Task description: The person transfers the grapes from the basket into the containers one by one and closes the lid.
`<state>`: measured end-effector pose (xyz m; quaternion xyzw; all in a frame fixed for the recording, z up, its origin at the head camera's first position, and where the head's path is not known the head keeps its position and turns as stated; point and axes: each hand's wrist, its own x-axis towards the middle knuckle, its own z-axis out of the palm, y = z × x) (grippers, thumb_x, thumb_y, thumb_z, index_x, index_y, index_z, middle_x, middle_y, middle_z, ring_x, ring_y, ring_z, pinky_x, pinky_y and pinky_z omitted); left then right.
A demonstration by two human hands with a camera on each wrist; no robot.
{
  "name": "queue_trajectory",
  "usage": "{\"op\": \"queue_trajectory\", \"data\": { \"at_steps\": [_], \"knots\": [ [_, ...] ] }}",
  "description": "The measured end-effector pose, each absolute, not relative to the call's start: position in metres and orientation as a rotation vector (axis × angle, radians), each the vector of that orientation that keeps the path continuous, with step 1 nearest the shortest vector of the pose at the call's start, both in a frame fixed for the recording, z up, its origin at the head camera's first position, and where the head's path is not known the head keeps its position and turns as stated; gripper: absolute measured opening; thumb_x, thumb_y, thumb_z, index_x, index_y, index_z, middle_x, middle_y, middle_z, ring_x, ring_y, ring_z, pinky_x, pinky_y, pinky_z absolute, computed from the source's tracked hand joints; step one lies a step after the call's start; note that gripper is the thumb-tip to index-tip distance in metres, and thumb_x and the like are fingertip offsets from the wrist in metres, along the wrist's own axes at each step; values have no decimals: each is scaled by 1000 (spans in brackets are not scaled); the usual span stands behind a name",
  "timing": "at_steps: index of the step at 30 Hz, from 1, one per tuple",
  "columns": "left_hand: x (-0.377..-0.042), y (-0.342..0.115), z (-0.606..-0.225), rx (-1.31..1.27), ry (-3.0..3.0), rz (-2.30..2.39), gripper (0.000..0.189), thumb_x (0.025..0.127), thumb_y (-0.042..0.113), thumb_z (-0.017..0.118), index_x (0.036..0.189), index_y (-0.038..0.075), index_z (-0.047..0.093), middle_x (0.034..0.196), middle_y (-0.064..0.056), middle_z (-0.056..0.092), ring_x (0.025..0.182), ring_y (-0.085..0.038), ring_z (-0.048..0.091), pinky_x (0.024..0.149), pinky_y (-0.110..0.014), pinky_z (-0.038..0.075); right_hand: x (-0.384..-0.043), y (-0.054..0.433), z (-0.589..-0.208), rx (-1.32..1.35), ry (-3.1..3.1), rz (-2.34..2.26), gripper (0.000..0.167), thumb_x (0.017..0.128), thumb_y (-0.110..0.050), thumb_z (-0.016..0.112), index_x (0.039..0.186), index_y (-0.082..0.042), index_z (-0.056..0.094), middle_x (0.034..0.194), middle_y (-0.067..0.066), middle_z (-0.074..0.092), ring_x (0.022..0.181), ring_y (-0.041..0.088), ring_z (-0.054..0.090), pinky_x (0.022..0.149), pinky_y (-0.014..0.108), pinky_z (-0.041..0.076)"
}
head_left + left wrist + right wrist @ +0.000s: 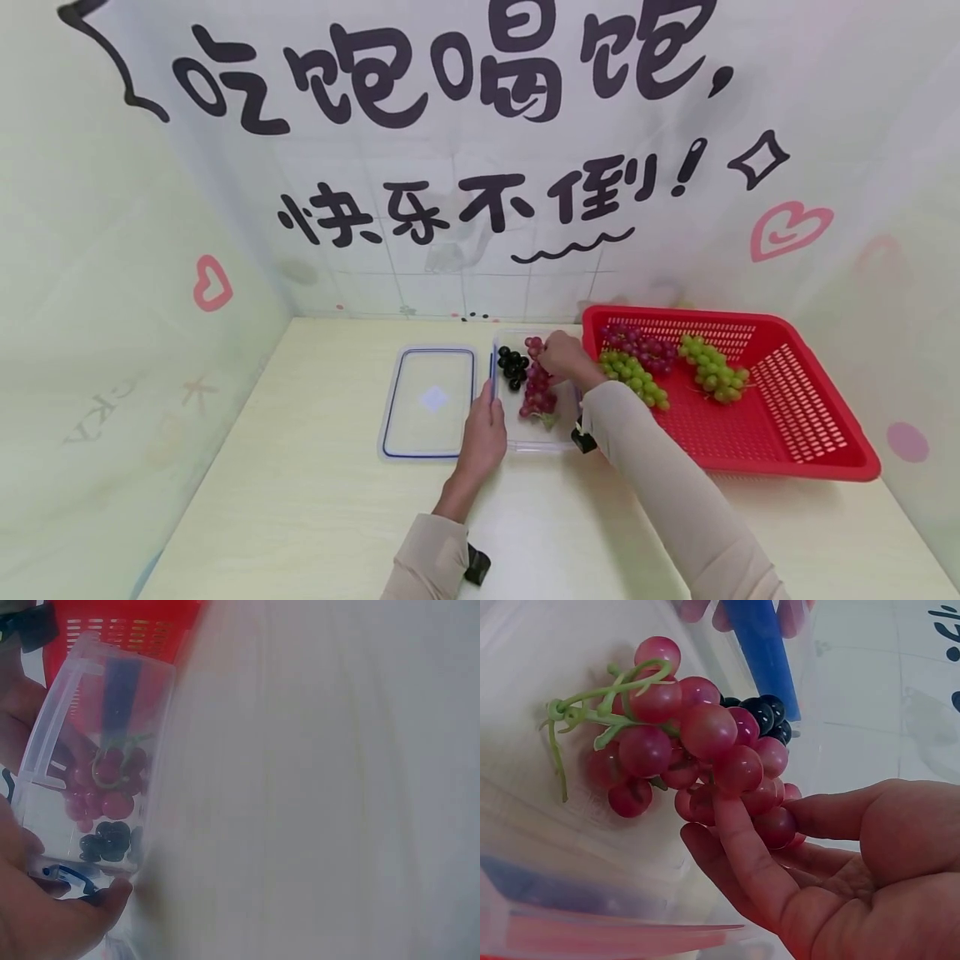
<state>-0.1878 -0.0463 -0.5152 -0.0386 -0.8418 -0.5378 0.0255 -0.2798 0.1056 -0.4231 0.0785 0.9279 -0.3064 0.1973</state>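
A clear plastic container (521,432) stands on the table, its left side held by my left hand (486,429). In the left wrist view, the thumb and fingers (112,900) curl round that end near a blue-edged flap. Inside the container lie a bunch of black grapes (513,367) at the left and a bunch of red grapes (537,397) beside it. My right hand (566,357) reaches in over the right wall. As the right wrist view shows, it pinches the lower end of the red grapes (709,731); their green stem points away from the hand.
A clear lid (411,379) with a blue seal lies left of the container. Close on the right stands a red basket (757,442), holding purple grapes (645,348) and two green bunches, one being the green grapes (712,369). A printed cloth (450,208) hangs behind the table.
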Motion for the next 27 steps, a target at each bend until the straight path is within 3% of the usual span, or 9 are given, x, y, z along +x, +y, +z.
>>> {"op": "queue_trajectory", "data": {
  "at_steps": [3,17,23,27],
  "knots": [
    [-188,-46,-516,-118,-2604,-1657,48,108,11,34,152,-8,28,128,-31,53,122,-44,52,105,-57,42,-280,106,-424,205,2608,-844,23,100,-12,51,111,2,65,90,11,62,74,20,62,60,23,52],
    [-188,-46,-516,-118,-2594,-1665,48,108,12,34,152,-8,28,132,-32,52,125,-46,50,107,-58,41,-282,107,-422,219,2564,-927,33,98,-15,59,127,2,61,105,14,67,84,21,64,71,28,56],
    [-188,-45,-516,-113,-2592,-1674,48,108,12,34,152,-8,28,130,-31,52,125,-45,50,107,-57,41,-280,111,-414,157,2604,-902,46,98,-19,61,138,1,53,127,19,63,95,25,66,88,36,58],
    [-188,-45,-514,-116,-2596,-1682,49,108,12,34,152,-8,27,130,-31,52,124,-45,51,106,-57,41,-281,118,-408,111,2633,-978,48,97,-19,63,138,2,52,130,22,61,99,28,68,91,39,57]
  ]
}}
